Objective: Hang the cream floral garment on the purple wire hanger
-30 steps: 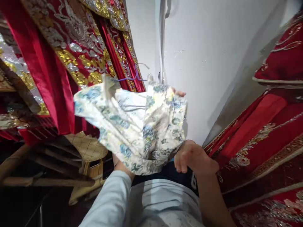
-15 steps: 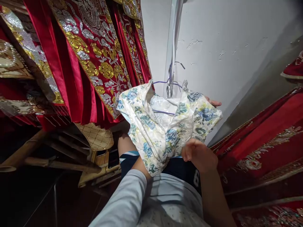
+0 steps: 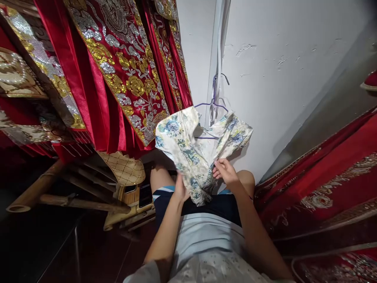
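Observation:
A white garment with blue and green flowers (image 3: 194, 157) hangs on a thin purple hanger (image 3: 212, 103) in front of me. Its short sleeves spread to both sides and its lower part is gathered to a narrow end over my lap. My left hand (image 3: 180, 188) lies along the garment's lower left edge, with some fingers behind the cloth; its grip is hidden. At the front opening, right of the middle, my right hand (image 3: 224, 172) pinches the cloth between thumb and fingers.
Red costumes with gold and silver embroidery (image 3: 135, 84) hang at the left, above a bamboo frame (image 3: 85, 204). A phone (image 3: 145, 195) lies on a bamboo seat (image 3: 132, 214). The white wall (image 3: 271, 90) rises ahead, and more red embroidered cloth (image 3: 330, 177) hangs at the right.
My left hand has come out from inside the garment to its left edge. My right hand has moved up and left onto the front. The right sleeve has dropped inward, and the lower cloth is more gathered.

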Available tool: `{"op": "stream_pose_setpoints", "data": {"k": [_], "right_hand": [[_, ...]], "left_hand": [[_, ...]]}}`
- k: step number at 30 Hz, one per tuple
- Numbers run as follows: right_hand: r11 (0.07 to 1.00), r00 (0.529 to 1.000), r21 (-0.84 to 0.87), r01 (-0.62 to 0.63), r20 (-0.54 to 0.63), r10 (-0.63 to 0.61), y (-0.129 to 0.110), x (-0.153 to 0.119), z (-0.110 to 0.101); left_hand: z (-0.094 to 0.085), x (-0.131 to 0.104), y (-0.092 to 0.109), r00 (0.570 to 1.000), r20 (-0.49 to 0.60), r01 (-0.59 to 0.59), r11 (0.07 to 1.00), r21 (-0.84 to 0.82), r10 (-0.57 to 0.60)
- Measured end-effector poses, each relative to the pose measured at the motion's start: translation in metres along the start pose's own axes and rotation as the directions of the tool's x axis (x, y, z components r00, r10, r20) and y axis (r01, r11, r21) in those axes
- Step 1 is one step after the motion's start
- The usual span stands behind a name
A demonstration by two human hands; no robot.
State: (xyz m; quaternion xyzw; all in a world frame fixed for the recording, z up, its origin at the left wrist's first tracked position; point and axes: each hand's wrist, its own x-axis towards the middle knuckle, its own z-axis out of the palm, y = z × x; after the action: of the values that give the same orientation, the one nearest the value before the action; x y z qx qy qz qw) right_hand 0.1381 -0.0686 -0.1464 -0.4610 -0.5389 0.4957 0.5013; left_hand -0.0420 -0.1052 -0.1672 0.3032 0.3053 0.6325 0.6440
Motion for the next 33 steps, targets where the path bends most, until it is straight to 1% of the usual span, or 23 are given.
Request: {"op": "stream_pose_setpoints", "data": {"k": [2,4,6,8,12,15,17,18,20,22,24,26,27,28,29,30,31,32,33], "right_hand": [[0.995,0.999,-0.092,0.034,-0.022,-0.036,0.002,0.009,0.009],[0.982,0.993,-0.160,0.103,-0.032,-0.110,0.001,0.010,0.012],[0.969,0.982,-0.177,0.172,-0.043,-0.182,-0.002,0.006,0.009],[0.962,0.974,-0.173,0.212,-0.040,-0.222,-0.004,0.000,0.003],[0.951,0.963,-0.165,0.260,-0.030,-0.269,-0.003,-0.008,-0.005],[0.950,0.948,-0.141,0.280,-0.117,-0.296,0.003,-0.009,-0.001],[0.952,0.937,-0.099,0.290,-0.176,-0.303,0.006,-0.011,0.002],[0.953,0.935,-0.085,0.291,-0.186,-0.302,0.007,-0.012,0.003],[0.957,0.947,-0.107,0.268,-0.153,-0.283,0.009,-0.014,0.002],[0.958,0.971,-0.190,0.214,-0.063,-0.230,0.009,-0.014,-0.002],[0.948,0.984,-0.266,0.175,0.026,-0.175,0.009,-0.013,-0.008],[0.945,0.985,-0.276,0.174,0.071,-0.160,0.006,-0.013,-0.014],[0.951,0.984,-0.253,0.178,0.076,-0.164,0.004,-0.014,-0.016],[0.957,0.983,-0.224,0.182,0.072,-0.169,0.002,-0.015,-0.017],[0.963,0.983,-0.198,0.182,0.065,-0.172,0.000,-0.017,-0.018],[0.968,0.984,-0.173,0.179,0.053,-0.173,-0.002,-0.019,-0.018],[0.973,0.985,-0.153,0.174,0.036,-0.171,-0.003,-0.020,-0.018],[0.976,0.986,-0.137,0.169,0.013,-0.169,-0.003,-0.021,-0.017],[0.979,0.986,-0.123,0.165,-0.010,-0.167,-0.003,-0.022,-0.017]], "left_hand": [[0.003,0.001,-0.008,0.999,-0.023,-0.024,0.993,0.115,0.027],[0.008,0.002,-0.017,0.995,-0.040,-0.083,0.973,0.217,0.094],[0.015,0.002,-0.024,0.989,-0.026,-0.131,0.956,0.263,0.143],[0.020,0.002,-0.027,0.987,0.008,-0.154,0.935,0.318,0.160],[0.027,-0.001,-0.026,0.977,0.099,-0.212,0.874,0.438,0.187],[0.029,-0.004,-0.023,0.960,0.187,-0.273,0.833,0.482,0.206],[0.029,-0.005,-0.022,0.953,0.212,-0.296,0.803,0.517,0.215],[0.028,-0.006,-0.021,0.953,0.211,-0.298,0.790,0.535,0.217],[0.027,-0.007,-0.021,0.957,0.188,-0.288,0.770,0.570,0.220],[0.026,-0.007,-0.023,0.960,0.171,-0.281,0.750,0.599,0.223],[0.023,-0.005,-0.028,0.960,0.172,-0.281,0.734,0.619,0.222],[0.016,0.003,-0.033,0.959,0.154,-0.282,0.726,0.627,0.239],[0.010,0.009,-0.034,0.956,0.106,-0.277,0.727,0.629,0.273],[0.002,0.017,-0.034,0.946,0.028,-0.268,0.730,0.629,0.323],[-0.008,0.025,-0.033,0.922,-0.064,-0.260,0.734,0.627,0.381],[-0.019,0.033,-0.029,0.873,-0.188,-0.248,0.741,0.624,0.450],[-0.031,0.041,-0.024,0.823,-0.269,-0.247,0.742,0.624,0.500],[-0.042,0.046,-0.019,0.772,-0.329,-0.255,0.739,0.624,0.544],[-0.051,0.049,-0.013,0.712,-0.388,-0.264,0.734,0.625,0.586]]}}
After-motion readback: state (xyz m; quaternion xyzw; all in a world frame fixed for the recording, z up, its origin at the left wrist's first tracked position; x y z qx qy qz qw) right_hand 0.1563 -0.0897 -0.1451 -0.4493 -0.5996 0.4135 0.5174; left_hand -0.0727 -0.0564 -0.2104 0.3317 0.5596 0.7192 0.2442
